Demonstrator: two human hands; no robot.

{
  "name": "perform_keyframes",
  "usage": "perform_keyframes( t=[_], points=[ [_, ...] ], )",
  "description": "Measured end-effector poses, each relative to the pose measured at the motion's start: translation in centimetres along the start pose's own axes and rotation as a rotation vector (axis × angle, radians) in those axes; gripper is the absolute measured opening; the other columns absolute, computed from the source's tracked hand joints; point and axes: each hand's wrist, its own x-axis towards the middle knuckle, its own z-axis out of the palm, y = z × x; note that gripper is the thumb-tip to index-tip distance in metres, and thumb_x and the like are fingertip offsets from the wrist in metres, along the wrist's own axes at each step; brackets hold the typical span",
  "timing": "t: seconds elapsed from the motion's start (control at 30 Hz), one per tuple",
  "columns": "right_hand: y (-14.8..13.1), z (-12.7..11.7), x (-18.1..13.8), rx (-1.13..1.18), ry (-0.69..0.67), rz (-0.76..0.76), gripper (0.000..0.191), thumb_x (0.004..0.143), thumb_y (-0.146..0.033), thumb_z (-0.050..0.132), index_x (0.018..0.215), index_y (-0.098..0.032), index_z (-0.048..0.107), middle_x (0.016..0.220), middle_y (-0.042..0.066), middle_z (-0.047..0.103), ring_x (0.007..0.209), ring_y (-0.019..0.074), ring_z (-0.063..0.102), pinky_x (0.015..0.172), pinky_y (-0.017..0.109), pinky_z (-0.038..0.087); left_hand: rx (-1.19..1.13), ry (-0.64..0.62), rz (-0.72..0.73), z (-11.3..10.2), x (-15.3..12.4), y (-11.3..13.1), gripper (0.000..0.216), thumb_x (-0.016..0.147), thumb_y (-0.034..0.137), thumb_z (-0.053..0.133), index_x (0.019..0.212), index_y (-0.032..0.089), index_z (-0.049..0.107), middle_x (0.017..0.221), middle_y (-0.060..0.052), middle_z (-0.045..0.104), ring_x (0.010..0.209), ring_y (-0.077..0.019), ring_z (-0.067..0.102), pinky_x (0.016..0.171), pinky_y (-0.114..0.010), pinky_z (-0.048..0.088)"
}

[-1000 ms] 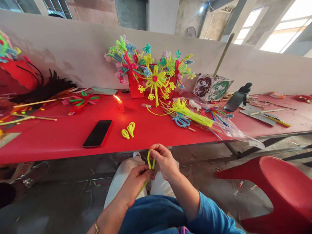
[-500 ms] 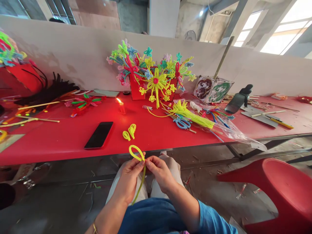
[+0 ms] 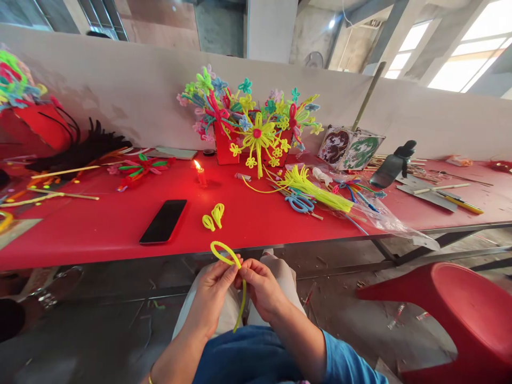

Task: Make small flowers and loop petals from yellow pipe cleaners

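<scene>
No lettering, brand or number can be read.
On the red surface (image 3: 120,226), the smartphone (image 3: 163,221) shows a dark screen; the maroon-patterned panel (image 3: 333,148) and green-patterned panel (image 3: 361,151) carry curling designs, any print on them too small to tell; markings on the dark bottle (image 3: 387,169), yellow utility knife (image 3: 464,205) and clear plastic bag (image 3: 404,228) cannot be made out.

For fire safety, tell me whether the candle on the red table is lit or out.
Lit: a bright flame shows at the top of the candle, and the red table glows brighter around it.
</scene>
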Motion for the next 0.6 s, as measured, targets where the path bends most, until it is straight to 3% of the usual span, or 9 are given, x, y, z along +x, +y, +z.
perform_keyframes(
  t=[0.17, 0.37, 0.5, 0.6],
  points=[
    [0.1, 0.1, -0.1, -0.086, 0.037, -0.039, 0.02, 0.062, -0.034, 0.064, 0.058, -0.019, 0.051, 0.053, -0.003, 0.051, 0.052, 0.0094, 0.042, 0.055, 0.022, 0.033, -0.041, -0.005, -0.027, -0.4, 0.1, -0.1, 0.014, 0.066, 0.03, 0.065, 0.061, 0.017, 0.066, 0.055, 0.003, 0.056, 0.059, -0.0118, 0.05, 0.061, -0.022, 0.04],
    [0.2, 0.0, 0.1, -0.32, 0.092, -0.152, 0.021, 0.066, -0.036, 0.06, 0.06, -0.019, 0.049, 0.056, -0.003, 0.05, 0.054, 0.0095, 0.044, 0.055, 0.021, 0.036, -0.106, 0.004, -0.072, 0.0, 0.1, 0.0, 0.013, 0.06, 0.028, 0.069, 0.058, 0.016, 0.065, 0.057, 0.002, 0.059, 0.061, -0.0119, 0.05, 0.063, -0.023, 0.04],
    [0.6, -0.8, 0.3, -0.629, 0.074, -0.286, 0.012, 0.072, -0.031, 0.054, 0.067, -0.02, 0.052, 0.061, -0.003, 0.053, 0.055, 0.0099, 0.047, 0.051, 0.021, 0.037, -0.092, 0.035, -0.073, 0.0, 0.0, 0.3, 0.013, 0.061, 0.028, 0.069, 0.058, 0.017, 0.064, 0.061, 0.002, 0.06, 0.064, -0.0127, 0.05, 0.066, -0.023, 0.038],
    [0.5, -1.5, 0.3, -0.984, 0.053, -0.49, 0.005, 0.074, -0.02, 0.05, 0.074, -0.021, 0.055, 0.069, -0.001, 0.059, 0.062, 0.0121, 0.052, 0.057, 0.023, 0.04, -0.074, 0.021, -0.09, -0.3, 0.0, 0.6, 0.014, 0.061, 0.03, 0.069, 0.061, 0.016, 0.064, 0.061, 0.002, 0.059, 0.063, -0.0126, 0.049, 0.064, -0.023, 0.038]
  ],
)
